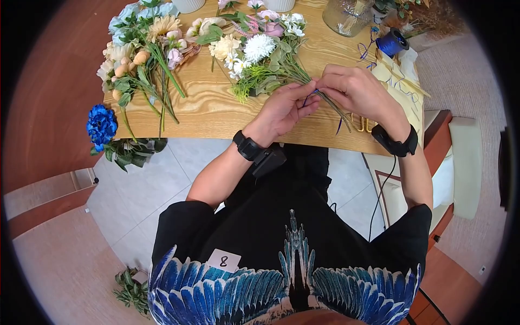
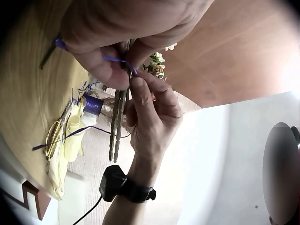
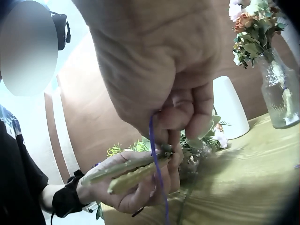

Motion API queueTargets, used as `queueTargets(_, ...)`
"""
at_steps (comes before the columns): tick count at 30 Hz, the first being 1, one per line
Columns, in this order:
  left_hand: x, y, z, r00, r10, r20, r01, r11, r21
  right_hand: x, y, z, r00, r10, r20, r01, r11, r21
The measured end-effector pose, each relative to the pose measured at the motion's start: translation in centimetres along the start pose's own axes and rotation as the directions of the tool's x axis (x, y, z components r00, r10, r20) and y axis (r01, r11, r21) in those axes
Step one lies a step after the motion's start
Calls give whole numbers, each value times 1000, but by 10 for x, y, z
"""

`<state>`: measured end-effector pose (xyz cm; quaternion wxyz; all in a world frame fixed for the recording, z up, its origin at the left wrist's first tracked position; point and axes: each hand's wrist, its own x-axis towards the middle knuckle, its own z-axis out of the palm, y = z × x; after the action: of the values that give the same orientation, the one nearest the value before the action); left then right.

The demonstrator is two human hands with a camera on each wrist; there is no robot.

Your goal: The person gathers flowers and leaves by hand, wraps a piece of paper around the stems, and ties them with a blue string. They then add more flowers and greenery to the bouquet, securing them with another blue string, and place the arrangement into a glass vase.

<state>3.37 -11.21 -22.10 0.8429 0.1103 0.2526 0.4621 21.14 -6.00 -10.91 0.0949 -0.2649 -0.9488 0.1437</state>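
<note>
A bouquet of artificial flowers [image 1: 259, 49], white, cream and pink with green foliage, lies toward the back of the wooden table with its stems [image 1: 336, 105] pointing at the person. My left hand [image 1: 281, 111] holds those stems between thumb and fingers. Close against it, my right hand [image 1: 355, 89] pinches a thin blue-purple ribbon [image 3: 152, 133] at the stems. In the left wrist view the ribbon [image 2: 112, 59] crosses the stems between both hands' fingertips, and a loose tail hangs below. The stem ends [image 3: 124, 176] stick out past the left hand in the right wrist view.
A blue ribbon spool [image 1: 392, 42], yellow wrapping paper [image 1: 398, 89] and gold-handled scissors [image 1: 360, 123] lie at the right. Other flower stems [image 1: 146, 70] cover the table's left side, with a blue flower [image 1: 102, 127] over the edge. A glass vase [image 1: 346, 19] stands behind.
</note>
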Motion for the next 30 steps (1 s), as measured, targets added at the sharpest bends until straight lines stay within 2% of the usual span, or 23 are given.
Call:
queueTargets(4,3,-3,-2,1000,18,-8,-18,1000,8,1,2,-1,999,0,39,2,998,-58)
queueTargets(7,3,-4,-1,999,32,-3,-32,999,4,3,3,-4,998,26,51,-25,999,-19)
queueTargets(11,3,-6,-3,999,33,-4,-33,999,8,5,0,-7,998,-7,63,9,1000,-26)
queueTargets(13,3,-7,-4,999,40,-8,-40,999,24,9,-4,-10,989,7,150,8,995,-101)
queueTargets(16,3,-8,-2,998,57,-13,-56,997,43,15,-5,-16,981,-2,195,34,987,-159)
queueTargets(19,2,-7,-3,998,64,-22,-63,997,54,18,-4,-16,986,13,166,0,997,-81)
queueTargets(23,2,-7,-4,999,50,-15,-50,998,27,20,-2,-15,982,-38,187,49,997,-53)
queueTargets(25,2,-7,-4,998,66,-12,-66,998,2,20,-3,-12,977,-44,208,85,978,-191)
queueTargets(29,5,-6,-9,999,53,11,-53,999,-9,20,-2,-11,973,-42,226,109,951,-290)
queueTargets(30,5,-7,-10,998,57,12,-57,998,-11,19,0,-9,975,-84,204,145,941,-305)
